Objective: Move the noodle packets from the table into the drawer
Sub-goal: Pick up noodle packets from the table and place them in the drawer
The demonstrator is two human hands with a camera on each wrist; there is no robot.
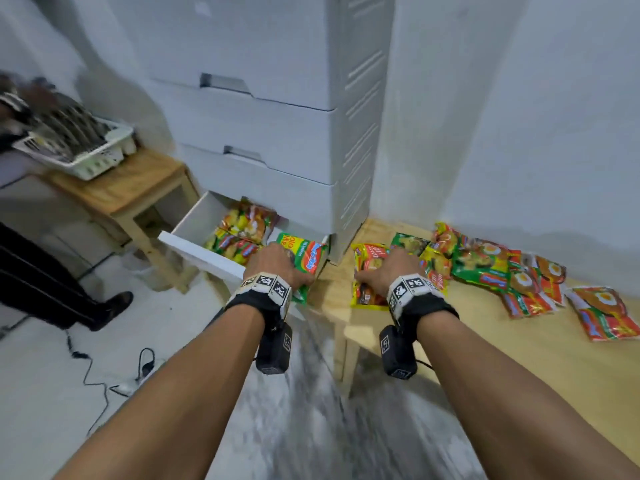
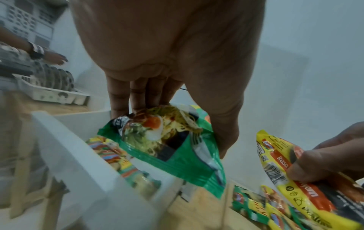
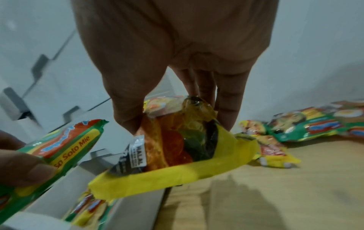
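Observation:
My left hand (image 1: 277, 268) grips a green noodle packet (image 1: 306, 261) over the right end of the open bottom drawer (image 1: 194, 247); the left wrist view shows its fingers and thumb pinching the green packet (image 2: 173, 147). Several packets (image 1: 239, 237) lie in the drawer. My right hand (image 1: 391, 271) grips a yellow noodle packet (image 1: 369, 282) at the left end of the wooden table (image 1: 485, 341), lifted off it in the right wrist view, where the yellow packet (image 3: 187, 147) hangs from my fingers. More packets (image 1: 519, 271) lie along the wall side.
The white drawer tower (image 1: 277, 116) stands on the table's left corner, its upper drawers closed. A small wooden stool-table (image 1: 121, 188) at left holds a white dish rack (image 1: 79, 147). A person's dark-trousered leg (image 1: 52, 282) and floor cables (image 1: 104, 368) are at left.

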